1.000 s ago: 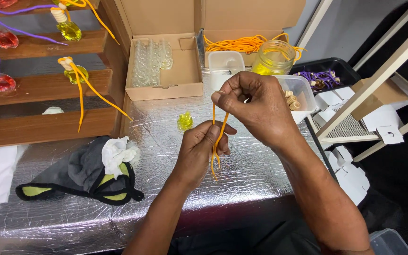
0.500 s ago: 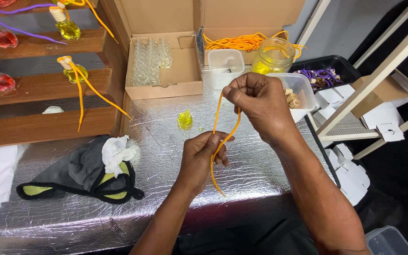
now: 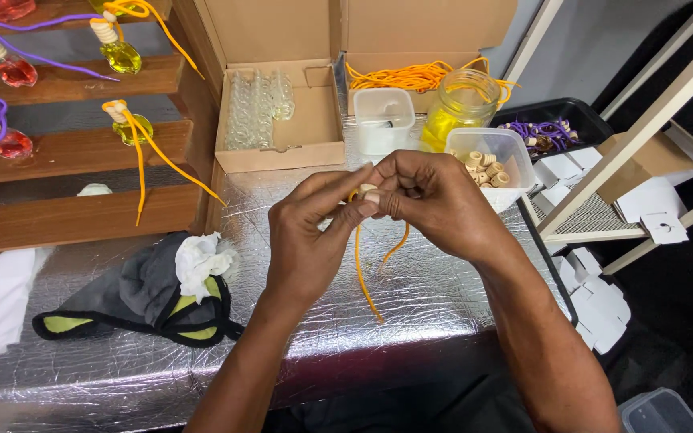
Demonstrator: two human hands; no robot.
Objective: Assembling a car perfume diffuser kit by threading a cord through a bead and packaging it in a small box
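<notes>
Both hands meet above the silver foil-covered table (image 3: pixel 411 289). My left hand (image 3: pixel 310 236) and my right hand (image 3: pixel 435 204) pinch a small pale wooden bead (image 3: pixel 367 191) together with an orange cord (image 3: pixel 360 273). The cord's two ends hang down from the fingers toward the foil. The small yellow bottle seen earlier on the foil is hidden behind my hands.
Behind the hands stand a clear tub of wooden beads (image 3: pixel 495 164), a jar of yellow liquid (image 3: pixel 460 108), a white tub (image 3: pixel 384 120) and open cardboard boxes holding glass bottles (image 3: pixel 258 108) and orange cords (image 3: pixel 411 76). Finished bottles sit on wooden steps (image 3: pixel 66 144) at left. A grey cloth (image 3: pixel 142 293) lies front left.
My left hand rose from the cord's lower part to meet my right hand. A wooden bead is now pinched at the cord's top, and the hands cover the yellow bottle.
</notes>
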